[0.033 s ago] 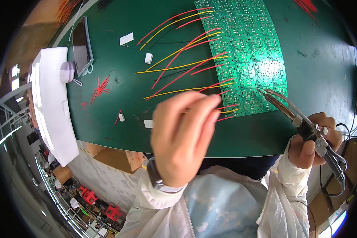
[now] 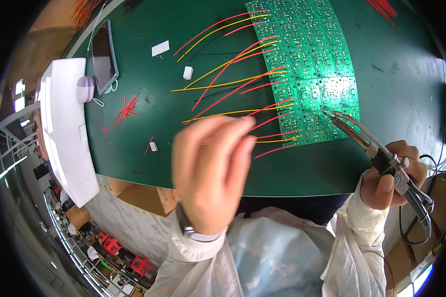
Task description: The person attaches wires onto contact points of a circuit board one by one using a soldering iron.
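My right hand (image 2: 389,178) is wrapped round a soldering iron (image 2: 357,136) with a thin feed tube along it. Its tip is over the lower right part of a green circuit board panel (image 2: 319,74). Red wires (image 2: 262,89), yellow wires (image 2: 233,114) and a few dark ones run leftward from the panel's left edge. My left hand (image 2: 210,168), fingers bent and slightly blurred, hovers over the left ends of the lowest wires. The thumb and whatever the fingertips pinch are hidden. One short red wire (image 2: 272,151) lies below the hand's fingertips, apart from them.
At left on the green table (image 2: 148,163) are a phone (image 2: 104,57), a white foam block (image 2: 67,133), a pile of red wire pieces (image 2: 127,110) and small white pieces (image 2: 160,48). More red wires (image 2: 381,10) lie at the far right. A black cable (image 2: 404,232) hangs from the iron.
My left hand has moved left and slightly down, away from the panel, uncovering more of the lowest wires and covering a small white piece. My right hand and the soldering iron stay put.
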Demonstrator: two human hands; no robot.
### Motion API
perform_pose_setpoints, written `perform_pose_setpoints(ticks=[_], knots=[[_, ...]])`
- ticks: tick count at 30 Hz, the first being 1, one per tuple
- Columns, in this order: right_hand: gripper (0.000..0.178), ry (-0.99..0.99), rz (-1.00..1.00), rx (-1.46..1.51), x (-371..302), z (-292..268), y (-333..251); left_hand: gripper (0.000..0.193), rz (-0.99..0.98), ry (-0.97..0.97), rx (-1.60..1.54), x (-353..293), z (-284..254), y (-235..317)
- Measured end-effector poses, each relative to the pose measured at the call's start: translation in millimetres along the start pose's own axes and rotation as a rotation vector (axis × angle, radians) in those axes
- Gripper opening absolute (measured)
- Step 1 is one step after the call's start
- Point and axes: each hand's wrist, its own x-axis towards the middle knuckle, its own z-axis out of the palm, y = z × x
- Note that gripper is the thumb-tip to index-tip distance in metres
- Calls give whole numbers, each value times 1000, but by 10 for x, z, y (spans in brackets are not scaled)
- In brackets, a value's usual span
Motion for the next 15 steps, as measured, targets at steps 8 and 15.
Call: perform_pose_setpoints(ticks=[8,15], knots=[[40,21,-17,-34,25,56,-9,11,-424,-53,297,-244,-764,-766],[36,43,-9,-52,32,58,34,8,-423,-83,226,-172,-667,-778]])
